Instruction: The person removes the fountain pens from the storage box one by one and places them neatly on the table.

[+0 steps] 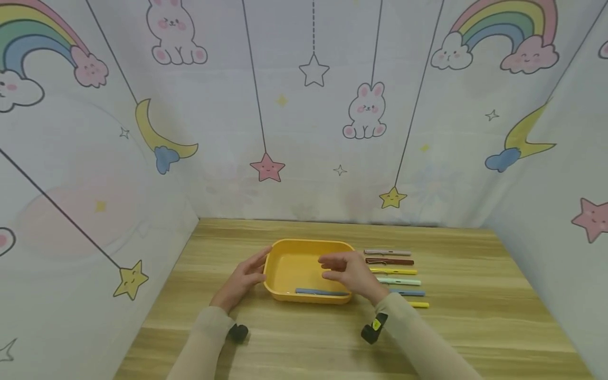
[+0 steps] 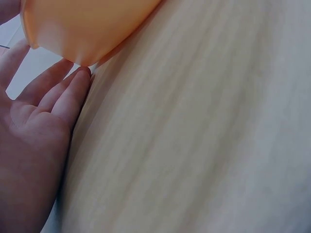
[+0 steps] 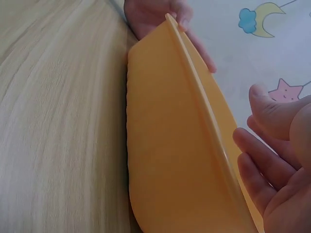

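Observation:
A yellow plastic tray point(image 1: 309, 301) stands on the table, with a blue pen point(image 1: 320, 292) lying along its near inner side. My left hand point(image 1: 242, 279) is at the tray's left end, fingers extended along the outer wall and thumb near the rim. In the left wrist view, the left fingertips point(image 2: 82, 73) meet the tray's underside edge. Over the tray's right part hovers my right hand point(image 1: 353, 272), fingers loosely bent, thumb apart, nothing between them. The right wrist view shows the right hand point(image 3: 282, 150) beside the tray's long rim.
Several pens lie in a column right of the tray, among them a dark red pen point(image 1: 394, 262), a mint green pen point(image 1: 406, 282) and a yellow pen point(image 1: 420, 304). The right forearm partly covers the nearer ones. A patterned curtain point(image 1: 313, 195) bounds the wooden table point(image 1: 475, 295).

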The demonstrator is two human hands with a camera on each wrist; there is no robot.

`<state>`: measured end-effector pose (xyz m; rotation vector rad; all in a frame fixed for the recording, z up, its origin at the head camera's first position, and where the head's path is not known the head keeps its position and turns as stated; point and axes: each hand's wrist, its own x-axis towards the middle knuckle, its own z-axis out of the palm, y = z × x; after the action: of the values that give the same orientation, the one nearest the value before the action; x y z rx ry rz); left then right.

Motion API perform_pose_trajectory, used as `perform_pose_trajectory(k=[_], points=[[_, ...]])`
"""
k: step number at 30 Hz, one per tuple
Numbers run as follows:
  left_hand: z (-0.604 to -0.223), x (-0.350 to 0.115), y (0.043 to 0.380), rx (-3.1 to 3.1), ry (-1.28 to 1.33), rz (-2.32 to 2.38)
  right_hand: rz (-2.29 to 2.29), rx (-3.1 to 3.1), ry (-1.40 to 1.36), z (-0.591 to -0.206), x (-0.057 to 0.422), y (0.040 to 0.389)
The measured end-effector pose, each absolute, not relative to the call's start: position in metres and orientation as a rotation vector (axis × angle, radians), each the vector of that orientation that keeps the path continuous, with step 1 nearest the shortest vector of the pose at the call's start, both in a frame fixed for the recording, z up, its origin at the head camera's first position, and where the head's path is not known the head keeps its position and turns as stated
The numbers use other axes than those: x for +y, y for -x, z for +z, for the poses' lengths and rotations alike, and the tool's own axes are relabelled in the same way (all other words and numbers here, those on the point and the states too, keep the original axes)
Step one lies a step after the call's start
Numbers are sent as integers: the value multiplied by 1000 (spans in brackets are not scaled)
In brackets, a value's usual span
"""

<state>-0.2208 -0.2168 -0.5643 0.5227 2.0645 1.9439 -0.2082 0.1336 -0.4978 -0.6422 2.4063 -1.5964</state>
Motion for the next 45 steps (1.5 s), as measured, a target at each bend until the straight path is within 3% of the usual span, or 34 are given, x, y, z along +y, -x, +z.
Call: perform_pose_trajectory(k=[26, 45], points=[[-566, -218, 223, 2077, -503, 1942, -1074, 2492, 659, -497, 106, 216], [-564, -217, 221, 2120, -460, 1904, -945, 2570, 635, -499, 103, 215]])
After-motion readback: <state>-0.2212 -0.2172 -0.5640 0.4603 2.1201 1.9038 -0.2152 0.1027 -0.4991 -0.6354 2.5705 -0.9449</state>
